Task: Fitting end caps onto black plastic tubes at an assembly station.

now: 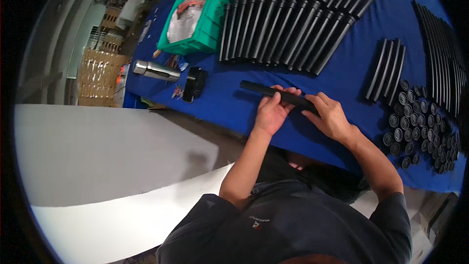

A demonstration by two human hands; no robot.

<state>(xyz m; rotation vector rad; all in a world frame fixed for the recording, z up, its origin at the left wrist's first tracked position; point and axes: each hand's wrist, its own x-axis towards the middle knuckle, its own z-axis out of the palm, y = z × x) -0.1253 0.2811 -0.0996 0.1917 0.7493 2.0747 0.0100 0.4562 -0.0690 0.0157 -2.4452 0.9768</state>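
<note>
A black tube (pixel 256 87) is held between my two hands over the near edge of the table, slanting down to the right. My left hand (pixel 276 110) grips it around the middle, palm up, with the thumb across the top. My right hand (pixel 330 115) is wrapped round the tube's right end and covers it, so I cannot tell whether a cap is on that end. Beyond my hands lie rows of black tubes with collared ends (pixel 286 34). Several plain black tubes (pixel 386 71) lie to the right, above a cluster of round black caps (pixel 415 122).
A green crate (pixel 211 32) with a crumpled bag stands at the far left. Near it lie a steel flask (pixel 156 71), a black case (pixel 194 84) and keys (pixel 177 92). More thin black tubes (pixel 437 54) line the right side of the blue cloth (pixel 337 78).
</note>
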